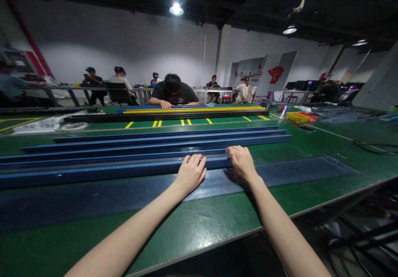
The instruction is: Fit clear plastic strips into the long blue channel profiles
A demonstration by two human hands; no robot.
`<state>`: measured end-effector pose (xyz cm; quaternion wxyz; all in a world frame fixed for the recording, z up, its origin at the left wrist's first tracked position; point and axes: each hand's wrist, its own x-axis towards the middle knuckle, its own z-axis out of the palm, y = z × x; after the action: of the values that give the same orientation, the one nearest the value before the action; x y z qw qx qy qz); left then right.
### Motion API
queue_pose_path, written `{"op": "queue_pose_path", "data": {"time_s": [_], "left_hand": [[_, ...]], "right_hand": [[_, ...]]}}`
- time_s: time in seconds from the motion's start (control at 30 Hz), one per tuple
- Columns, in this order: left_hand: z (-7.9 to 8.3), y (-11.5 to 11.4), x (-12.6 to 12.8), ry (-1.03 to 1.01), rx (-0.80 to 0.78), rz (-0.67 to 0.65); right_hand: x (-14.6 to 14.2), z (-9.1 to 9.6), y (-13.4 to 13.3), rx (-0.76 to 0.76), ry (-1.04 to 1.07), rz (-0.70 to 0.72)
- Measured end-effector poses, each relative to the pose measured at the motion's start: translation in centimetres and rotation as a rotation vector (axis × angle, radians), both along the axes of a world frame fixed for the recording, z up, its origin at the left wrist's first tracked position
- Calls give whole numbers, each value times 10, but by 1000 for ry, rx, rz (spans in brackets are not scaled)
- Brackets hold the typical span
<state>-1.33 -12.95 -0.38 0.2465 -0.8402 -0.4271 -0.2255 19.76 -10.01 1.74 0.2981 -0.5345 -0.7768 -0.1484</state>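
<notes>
Now, near its end, the nearest blue channel (133, 170) is touched by left hand (191, 172), right hand (241, 161); each grip unclear; steadying seems needed.

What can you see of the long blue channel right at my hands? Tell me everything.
The blue channel is straight and slightly glossy, with raised edges along its length; whether plastic or coated metal, I can't tell. It lies on the green table, just beyond a flat bluish strip, its left end out of frame. Your left hand rests over its near edge; your right hand is at its right end.
</notes>
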Motion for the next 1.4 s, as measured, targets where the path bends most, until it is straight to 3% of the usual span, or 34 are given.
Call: {"op": "queue_pose_path", "data": {"time_s": [0.1, 0.23, 0.6, 0.87, 0.97, 1.07, 1.27, 1.4], "left_hand": [[0, -1, 0, -27, 17, 35], [1, -2, 0, -32, 27, 68], [0, -1, 0, -41, 17, 56], [1, -1, -1, -22, -3, 5], [1, 0, -1, -10, -12, -19], [0, 0, -1, -13, -3, -14], [2, -3, 0, -23, 10, 72], [4, -5, 1, -29, -7, 129]], "right_hand": [[8, -1, 3, 7, -6, -124], [10, -2, 3, 4, -44, -149], [-3, 0, -3, -46, -68, -38], [-18, 1, -10, -93, -56, 222], [-17, 2, -9, -100, -45, 247], [-11, 2, -5, -62, -19, 158], [3, 2, 0, 13, 20, -153], [6, 2, -1, -22, 17, -213]]}}
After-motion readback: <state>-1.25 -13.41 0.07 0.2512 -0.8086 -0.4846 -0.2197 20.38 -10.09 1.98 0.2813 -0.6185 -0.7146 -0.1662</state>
